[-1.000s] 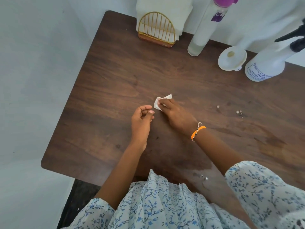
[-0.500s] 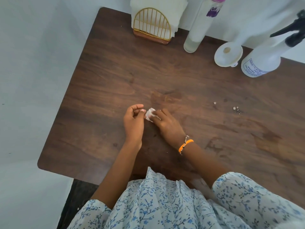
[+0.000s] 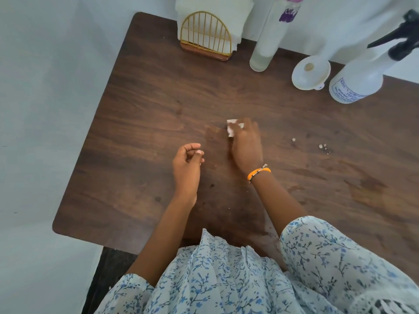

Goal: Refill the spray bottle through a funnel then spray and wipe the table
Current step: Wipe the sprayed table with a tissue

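Observation:
My right hand (image 3: 246,146) presses a small white folded tissue (image 3: 231,128) onto the dark wooden table (image 3: 147,123), near its middle; the hand is blurred and covers most of the tissue. My left hand (image 3: 187,166) hovers just left of it with fingers loosely curled, holding nothing. The white spray bottle (image 3: 360,80) with a black trigger head stands at the back right. A white funnel (image 3: 310,72) lies mouth-up beside it. A tall clear bottle (image 3: 266,44) with a purple cap stands to the funnel's left.
A gold wire napkin holder (image 3: 205,36) with white napkins stands at the back edge. Small crumbs (image 3: 323,147) and damp patches (image 3: 367,189) mark the table's right half. White walls border the table at the left and back.
My right hand slid the tissue away from my left hand, to the right and farther back. My left hand stayed in place, fingers curled.

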The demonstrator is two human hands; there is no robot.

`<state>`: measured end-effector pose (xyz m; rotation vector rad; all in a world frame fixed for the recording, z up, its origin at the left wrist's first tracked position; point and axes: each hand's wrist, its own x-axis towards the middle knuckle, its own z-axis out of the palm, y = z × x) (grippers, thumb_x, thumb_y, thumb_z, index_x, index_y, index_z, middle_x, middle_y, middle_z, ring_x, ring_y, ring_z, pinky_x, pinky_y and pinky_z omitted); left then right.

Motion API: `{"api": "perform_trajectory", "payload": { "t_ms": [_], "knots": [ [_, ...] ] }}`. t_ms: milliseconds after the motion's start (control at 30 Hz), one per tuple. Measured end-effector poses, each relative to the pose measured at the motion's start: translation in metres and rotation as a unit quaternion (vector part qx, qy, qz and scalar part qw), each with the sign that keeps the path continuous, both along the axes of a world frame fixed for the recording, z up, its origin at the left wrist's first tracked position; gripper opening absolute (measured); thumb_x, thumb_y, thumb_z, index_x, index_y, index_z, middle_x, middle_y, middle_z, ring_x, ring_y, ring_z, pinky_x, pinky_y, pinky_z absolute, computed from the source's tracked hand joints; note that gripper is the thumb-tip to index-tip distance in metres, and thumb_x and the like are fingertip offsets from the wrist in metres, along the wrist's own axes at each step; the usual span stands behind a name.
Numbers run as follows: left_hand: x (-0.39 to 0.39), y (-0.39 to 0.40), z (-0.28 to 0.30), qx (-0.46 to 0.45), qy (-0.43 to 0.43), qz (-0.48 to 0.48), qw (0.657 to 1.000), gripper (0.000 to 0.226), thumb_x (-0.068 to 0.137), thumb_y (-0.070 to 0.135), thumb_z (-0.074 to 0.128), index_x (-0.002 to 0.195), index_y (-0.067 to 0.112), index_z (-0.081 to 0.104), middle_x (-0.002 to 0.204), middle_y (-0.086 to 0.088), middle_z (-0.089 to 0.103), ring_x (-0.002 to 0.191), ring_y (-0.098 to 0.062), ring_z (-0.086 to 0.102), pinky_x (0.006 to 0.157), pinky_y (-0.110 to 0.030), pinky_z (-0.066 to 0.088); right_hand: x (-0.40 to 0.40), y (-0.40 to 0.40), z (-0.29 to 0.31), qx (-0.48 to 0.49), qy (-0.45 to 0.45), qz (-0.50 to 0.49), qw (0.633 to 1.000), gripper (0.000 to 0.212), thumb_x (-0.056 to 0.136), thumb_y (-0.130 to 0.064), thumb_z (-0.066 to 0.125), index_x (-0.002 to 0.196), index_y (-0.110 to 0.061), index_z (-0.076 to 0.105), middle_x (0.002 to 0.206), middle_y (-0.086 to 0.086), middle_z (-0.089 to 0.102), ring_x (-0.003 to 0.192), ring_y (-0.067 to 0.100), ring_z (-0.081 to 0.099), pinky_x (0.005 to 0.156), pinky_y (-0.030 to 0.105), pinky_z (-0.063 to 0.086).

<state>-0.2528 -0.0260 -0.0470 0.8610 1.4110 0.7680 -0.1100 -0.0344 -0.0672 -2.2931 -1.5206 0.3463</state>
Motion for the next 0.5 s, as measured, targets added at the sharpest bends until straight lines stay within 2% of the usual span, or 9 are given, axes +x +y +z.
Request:
{"api": "perform_trajectory", "payload": {
  "t_ms": [100,200,267,367,500],
  "knots": [
    [-0.002,0.004,0.001,0.010,0.000,0.016,1.000,0.016,0.089,0.002,0.054,0.092,0.016,0.060,0.079,0.002,0.057,0.068,-0.005,0.055,0.069,-0.014,0.049,-0.030,-0.015,-0.001,0.015,-0.015,0.169,0.985,0.033,0.087,-0.003,0.050,0.119,-0.003,0.060,0.120,0.018,0.058,0.102,0.037,0.052,0.091,0.039,0.043],
    [-0.004,0.006,0.002,0.026,0.003,0.024,0.999,0.017,0.089,0.001,0.053,0.092,0.016,0.060,0.084,-0.002,0.059,0.070,-0.006,0.057,0.070,-0.016,0.049,-0.040,-0.044,-0.001,0.005,-0.065,0.296,0.953,0.029,0.088,-0.011,0.050,0.114,-0.006,0.063,0.109,0.013,0.064,0.087,0.031,0.059,0.071,0.038,0.050],
    [-0.005,0.007,0.002,0.029,0.004,0.024,0.999,0.018,0.089,0.002,0.053,0.091,0.018,0.060,0.086,-0.002,0.060,0.069,-0.004,0.057,0.069,-0.014,0.049,-0.028,-0.048,0.001,0.012,-0.103,0.327,0.939,0.030,0.087,-0.014,0.048,0.110,-0.009,0.066,0.099,0.010,0.067,0.079,0.028,0.062,0.063,0.033,0.052],
    [-0.003,0.005,0.003,0.023,0.006,0.015,1.000,0.018,0.089,0.003,0.053,0.091,0.019,0.060,0.084,-0.001,0.059,0.069,-0.005,0.056,0.069,-0.014,0.049,-0.001,-0.033,-0.002,0.017,-0.114,0.283,0.952,0.028,0.085,-0.010,0.060,0.112,-0.005,0.065,0.101,0.014,0.067,0.087,0.033,0.063,0.073,0.036,0.055],
    [-0.001,0.001,0.005,0.034,0.007,0.003,0.999,0.017,0.089,0.003,0.054,0.090,0.019,0.060,0.082,0.001,0.059,0.069,-0.004,0.056,0.068,-0.013,0.049,0.021,-0.021,-0.002,-0.035,-0.066,0.076,0.994,0.035,0.088,-0.008,0.042,0.118,-0.004,0.059,0.116,0.020,0.057,0.103,0.039,0.050,0.078,0.046,0.049]
  ]
}}
